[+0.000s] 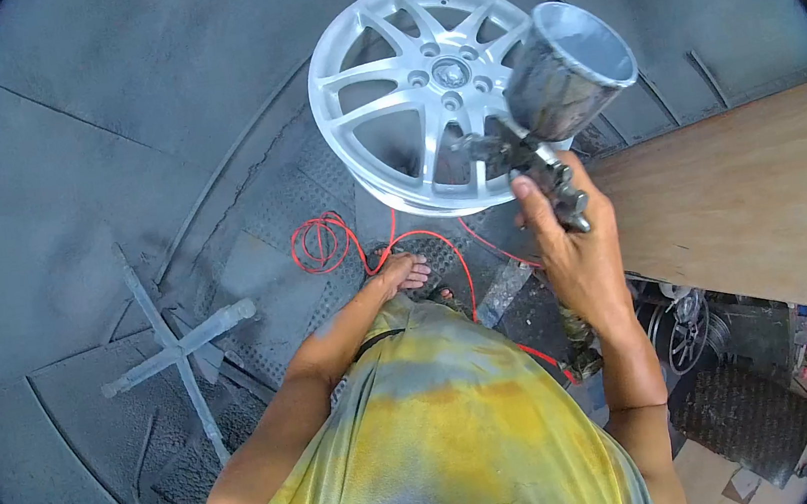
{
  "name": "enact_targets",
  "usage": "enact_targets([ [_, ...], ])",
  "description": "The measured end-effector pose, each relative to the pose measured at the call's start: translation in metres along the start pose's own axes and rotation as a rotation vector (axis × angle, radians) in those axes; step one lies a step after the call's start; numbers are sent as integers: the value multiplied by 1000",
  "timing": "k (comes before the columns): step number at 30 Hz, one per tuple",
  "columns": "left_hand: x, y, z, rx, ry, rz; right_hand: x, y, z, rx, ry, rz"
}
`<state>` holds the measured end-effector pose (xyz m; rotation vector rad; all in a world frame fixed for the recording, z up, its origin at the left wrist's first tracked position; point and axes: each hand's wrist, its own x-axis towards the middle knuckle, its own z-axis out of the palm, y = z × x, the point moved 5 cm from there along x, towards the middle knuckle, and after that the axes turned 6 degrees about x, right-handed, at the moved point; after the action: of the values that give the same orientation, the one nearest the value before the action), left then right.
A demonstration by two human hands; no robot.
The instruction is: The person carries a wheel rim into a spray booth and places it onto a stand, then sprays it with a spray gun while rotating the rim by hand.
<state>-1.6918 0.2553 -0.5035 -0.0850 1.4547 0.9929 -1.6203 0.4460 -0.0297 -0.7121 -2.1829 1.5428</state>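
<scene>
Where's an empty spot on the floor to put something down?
The grey floor between the cross stand and the red hose is bare. The wooden board right of the right hand is bare too. It is crowded below the wheel: red hose, left hand and spray gun.

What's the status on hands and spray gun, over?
Right hand gripping spray gun, aimed at silver wheel. Left hand empty, hanging low. Red hose looped on floor.

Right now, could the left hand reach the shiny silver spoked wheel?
Probably yes. The left hand rests empty just below the shiny silver spoked wheel, and only a thin red cable lies near it, so nothing seems to block it. The right hand holds the paint-stained metal spray gun.
</scene>
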Motion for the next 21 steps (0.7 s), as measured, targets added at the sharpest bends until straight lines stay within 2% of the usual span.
enact_targets([
  [1,5,-1,-8,-11,-5,1,1,3,-7,-49,47,-48],
  [4,0,5,-21,3,18,2,5,2,-20,-19,141,8],
  [7,-7,9,-26,7,62,6,12,2,-20,-1,138,64],
  [11,2,15,-33,-82,32,41,14,11,-4,13,84,-27],
  [12,5,22,-34,-106,39,66,10,1,-1,23,44,43],
  [17,24,67,-83,-350,281,243,-2,-17,15,64,-81,16],
  [21,19,106,-127,-467,434,361,4,-27,27,56,-91,-66],
])
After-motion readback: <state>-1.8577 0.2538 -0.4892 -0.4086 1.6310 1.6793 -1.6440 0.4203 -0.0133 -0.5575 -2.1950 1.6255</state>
